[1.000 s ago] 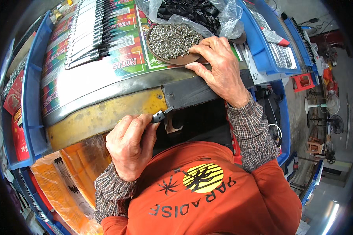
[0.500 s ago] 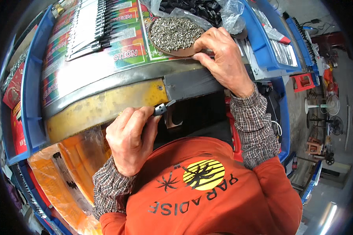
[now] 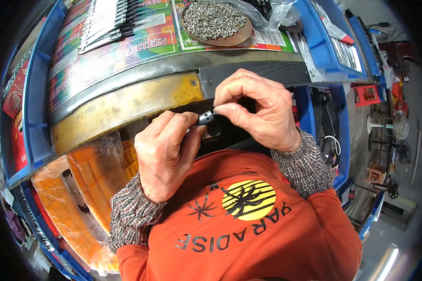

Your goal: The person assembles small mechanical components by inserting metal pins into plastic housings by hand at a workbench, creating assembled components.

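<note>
Between the thumb and fingers of my left hand (image 3: 166, 152) is a black handle piece (image 3: 204, 118) with small holes near its end, the rest of it hidden in the hand. Right against the tip of that piece, my right hand (image 3: 262, 110) is closed in a pinch of thumb and forefinger. Whatever the pinch holds is too small or covered to make out. Both hands are just in front of the bench edge. Beyond them a round brown dish (image 3: 245, 36) carries a heap of small silvery metal pins (image 3: 213, 19).
Rows of thin flat pieces with black ends (image 3: 110, 23) lie on the bench at far left. Blue bins (image 3: 37, 107) stand on the left, and another blue tray (image 3: 321, 51) sits at far right. An orange crate in plastic (image 3: 96, 178) is below the bench.
My right hand has left the dish of pins and come down to the tip of the black handle piece. My left hand has moved slightly up and right, still holding it.
</note>
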`<state>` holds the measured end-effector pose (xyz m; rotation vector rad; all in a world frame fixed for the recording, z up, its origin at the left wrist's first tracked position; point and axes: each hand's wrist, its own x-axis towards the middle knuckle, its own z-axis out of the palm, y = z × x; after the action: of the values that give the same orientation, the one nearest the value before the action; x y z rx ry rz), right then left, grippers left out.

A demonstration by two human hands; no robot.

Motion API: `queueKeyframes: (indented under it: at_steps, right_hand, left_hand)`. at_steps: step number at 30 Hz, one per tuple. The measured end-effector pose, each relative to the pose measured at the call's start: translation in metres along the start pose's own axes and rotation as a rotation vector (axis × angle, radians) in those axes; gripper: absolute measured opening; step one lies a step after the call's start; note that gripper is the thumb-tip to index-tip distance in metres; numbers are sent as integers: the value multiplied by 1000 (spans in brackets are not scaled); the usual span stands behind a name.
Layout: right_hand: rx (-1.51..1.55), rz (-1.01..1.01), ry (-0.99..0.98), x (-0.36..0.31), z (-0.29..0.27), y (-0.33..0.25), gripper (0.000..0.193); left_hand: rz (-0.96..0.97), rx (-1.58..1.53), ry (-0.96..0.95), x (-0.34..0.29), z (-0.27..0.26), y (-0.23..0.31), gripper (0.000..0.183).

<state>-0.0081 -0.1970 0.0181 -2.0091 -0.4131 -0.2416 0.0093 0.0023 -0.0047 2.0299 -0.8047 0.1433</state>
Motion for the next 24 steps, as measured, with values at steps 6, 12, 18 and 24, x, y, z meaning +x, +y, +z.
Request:
queueKeyframes:
  at_steps: [6,12,18,24]
  right_hand:
    - [106,73,-77,-8,5,3,7]
    - [99,141,-98,-10,7,-1,6]
    - [6,85,-70,-11,11,-1,6]
    - [-199,-218,28,-13,17,6,15]
  left_hand:
    - [35,7,18,-2,2,4,18]
    - [58,34,19,-6,4,5,23]
    - [117,84,34,-8,6,0,25]
    - [150,122,43,-7,8,-1,26]
